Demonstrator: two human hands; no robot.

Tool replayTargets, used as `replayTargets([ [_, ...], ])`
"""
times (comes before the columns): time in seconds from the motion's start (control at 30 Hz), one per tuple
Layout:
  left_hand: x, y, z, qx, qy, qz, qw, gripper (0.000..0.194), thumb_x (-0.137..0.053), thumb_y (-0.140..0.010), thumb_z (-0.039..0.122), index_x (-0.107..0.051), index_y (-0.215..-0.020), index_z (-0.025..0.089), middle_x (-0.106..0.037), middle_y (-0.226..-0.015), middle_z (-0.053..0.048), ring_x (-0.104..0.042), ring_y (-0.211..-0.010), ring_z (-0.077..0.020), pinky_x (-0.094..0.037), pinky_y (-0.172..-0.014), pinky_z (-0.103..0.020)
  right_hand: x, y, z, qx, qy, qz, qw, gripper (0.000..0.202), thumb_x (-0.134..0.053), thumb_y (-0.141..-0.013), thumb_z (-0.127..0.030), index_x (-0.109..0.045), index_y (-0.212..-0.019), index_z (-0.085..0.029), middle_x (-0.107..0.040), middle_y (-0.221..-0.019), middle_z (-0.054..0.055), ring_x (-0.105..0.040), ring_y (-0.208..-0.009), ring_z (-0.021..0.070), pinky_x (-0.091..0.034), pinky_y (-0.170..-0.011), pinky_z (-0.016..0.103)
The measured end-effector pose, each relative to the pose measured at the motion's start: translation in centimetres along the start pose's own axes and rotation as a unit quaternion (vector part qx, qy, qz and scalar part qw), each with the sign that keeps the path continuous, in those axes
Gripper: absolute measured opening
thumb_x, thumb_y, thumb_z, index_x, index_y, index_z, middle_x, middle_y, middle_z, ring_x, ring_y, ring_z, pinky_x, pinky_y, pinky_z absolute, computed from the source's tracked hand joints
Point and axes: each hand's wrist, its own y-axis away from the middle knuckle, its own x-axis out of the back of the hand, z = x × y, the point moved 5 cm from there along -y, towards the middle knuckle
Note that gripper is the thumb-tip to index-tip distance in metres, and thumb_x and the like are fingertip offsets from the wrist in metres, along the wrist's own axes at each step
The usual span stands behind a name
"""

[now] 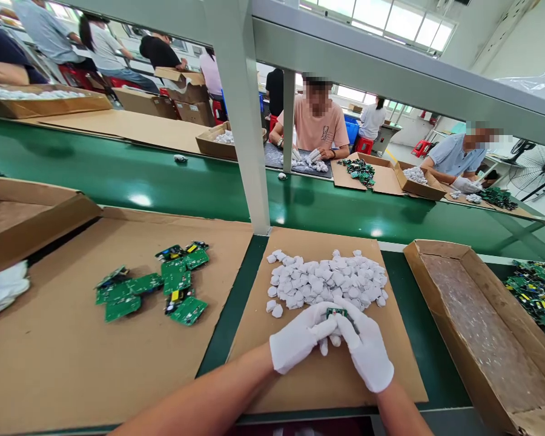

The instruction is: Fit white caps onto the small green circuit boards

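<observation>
Both my hands wear white gloves and meet over the cardboard sheet in front of me. Between their fingertips is a small green circuit board (336, 312), mostly covered by the gloves. My left hand (302, 336) grips it from the left, thumb toward the middle. From the right, my right hand (366, 342) closes on the same board. Just beyond the fingers spreads a heap of small white pieces (327, 278), whose kind I cannot make out. Several larger green circuit boards (177, 275) lie on the cardboard to the left.
A shallow cardboard box (485, 327) lined with plastic stands at right, beside a pile of circuit boards (538, 293). Another box (31, 218) and a white glove (2, 290) are at left. A grey post (243, 121) rises ahead by the green conveyor (195, 188). Co-workers sit beyond.
</observation>
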Motion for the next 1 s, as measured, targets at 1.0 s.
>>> replayTargets([
  [1.0, 18.8, -8.6, 10.7, 0.016, -0.538, 0.309, 0.784, 0.036, -0.053, -0.084, 0.025, -0.053, -0.119, 0.015, -0.055, -0.121, -0.011, -0.054, -0.106, -0.0206, -0.043, -0.093, -0.038, 1.6, 0.4, 1.3, 0.288, 0.140, 0.086, 0.943, 0.044, -0.054, -0.080, -0.021, -0.052, -0.123, -0.024, -0.068, -0.084, 0.006, -0.063, -0.066, 0.0188, -0.056, -0.057, 0.027],
])
